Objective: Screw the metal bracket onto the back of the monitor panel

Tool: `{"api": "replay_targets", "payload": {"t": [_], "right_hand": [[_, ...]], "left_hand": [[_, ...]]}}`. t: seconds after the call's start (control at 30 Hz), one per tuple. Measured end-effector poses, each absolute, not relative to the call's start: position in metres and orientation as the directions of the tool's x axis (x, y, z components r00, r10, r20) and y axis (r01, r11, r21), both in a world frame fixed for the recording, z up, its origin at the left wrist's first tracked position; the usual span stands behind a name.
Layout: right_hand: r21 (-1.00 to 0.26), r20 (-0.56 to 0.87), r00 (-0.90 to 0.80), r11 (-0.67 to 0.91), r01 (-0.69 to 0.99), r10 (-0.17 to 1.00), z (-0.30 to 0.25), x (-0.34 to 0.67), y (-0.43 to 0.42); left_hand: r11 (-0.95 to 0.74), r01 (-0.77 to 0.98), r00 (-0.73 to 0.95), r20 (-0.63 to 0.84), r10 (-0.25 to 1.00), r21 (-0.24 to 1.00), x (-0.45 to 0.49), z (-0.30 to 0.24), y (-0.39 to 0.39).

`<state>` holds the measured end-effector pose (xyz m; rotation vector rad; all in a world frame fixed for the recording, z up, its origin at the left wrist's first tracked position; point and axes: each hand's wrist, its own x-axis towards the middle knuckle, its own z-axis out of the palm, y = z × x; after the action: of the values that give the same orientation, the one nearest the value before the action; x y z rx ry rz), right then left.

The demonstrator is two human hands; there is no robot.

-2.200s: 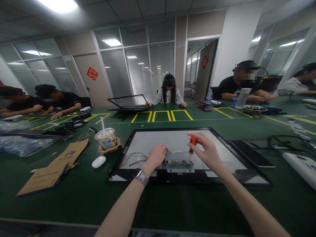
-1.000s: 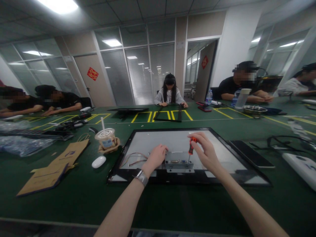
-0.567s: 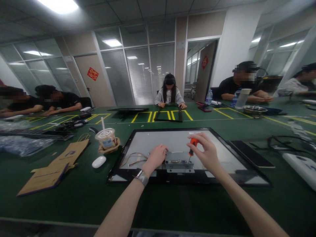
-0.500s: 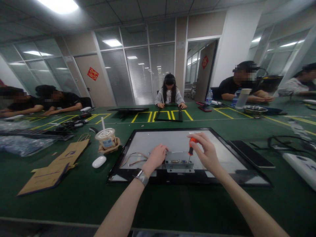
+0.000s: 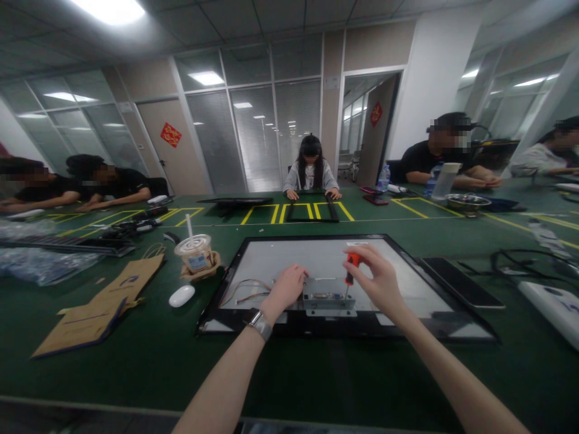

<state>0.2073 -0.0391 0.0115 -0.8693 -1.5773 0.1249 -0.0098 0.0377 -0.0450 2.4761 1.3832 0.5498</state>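
Across the counter (image 5: 316,380), a black frame (image 5: 333,211) that was raised over the screen (image 5: 235,201) two seconds ago now lies flat before a co-worker (image 5: 311,169), whose hands are at its far corners. Nearer, both hands stay about where they were. With the right hand (image 5: 379,280), the fingers pinch the orange handle of a screwdriver (image 5: 351,268); it stands nearly upright, its shaft reaching down to the right end of a metal bracket (image 5: 329,303). That bracket sits near the front edge of a white panel (image 5: 271,256), lying on the counter. At the bracket's left end rests the left hand (image 5: 287,286), fingers bent; whether they grip it I cannot tell. Thin wires (image 5: 248,282) lie just beside that hand. Left of the panel stands a cup (image 5: 195,259).
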Motion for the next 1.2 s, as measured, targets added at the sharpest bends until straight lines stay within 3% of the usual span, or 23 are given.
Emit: {"api": "replay_targets", "payload": {"t": [0.17, 0.37, 0.6, 0.97, 1.2], "right_hand": [[-0.557, 0.802, 0.063, 0.707, 0.436, 0.594, 0.0128, 0.2093, -0.041], [-0.645, 0.742, 0.022, 0.703, 0.301, 0.671, 0.0073, 0.2106, -0.0412], [-0.568, 0.797, 0.07, 0.704, 0.426, 0.6, 0.011, 0.21, -0.0378], [-0.64, 0.745, 0.057, 0.689, 0.341, 0.665, 0.0121, 0.2096, -0.0424], [-0.676, 0.732, 0.141, 0.687, 0.266, 0.666, 0.0113, 0.2095, -0.0363]], "left_hand": [[-0.523, 0.755, 0.485, 0.201, 0.851, 0.395, -0.01, -0.0454, 0.0377], [-0.526, 0.765, 0.485, 0.204, 0.85, 0.371, -0.0093, -0.0468, 0.0397], [-0.525, 0.771, 0.482, 0.208, 0.851, 0.361, -0.0092, -0.0448, 0.0375], [-0.53, 0.763, 0.49, 0.204, 0.848, 0.37, -0.0097, -0.0431, 0.0363], [-0.524, 0.768, 0.481, 0.209, 0.851, 0.369, -0.0098, -0.0434, 0.0357]]}}
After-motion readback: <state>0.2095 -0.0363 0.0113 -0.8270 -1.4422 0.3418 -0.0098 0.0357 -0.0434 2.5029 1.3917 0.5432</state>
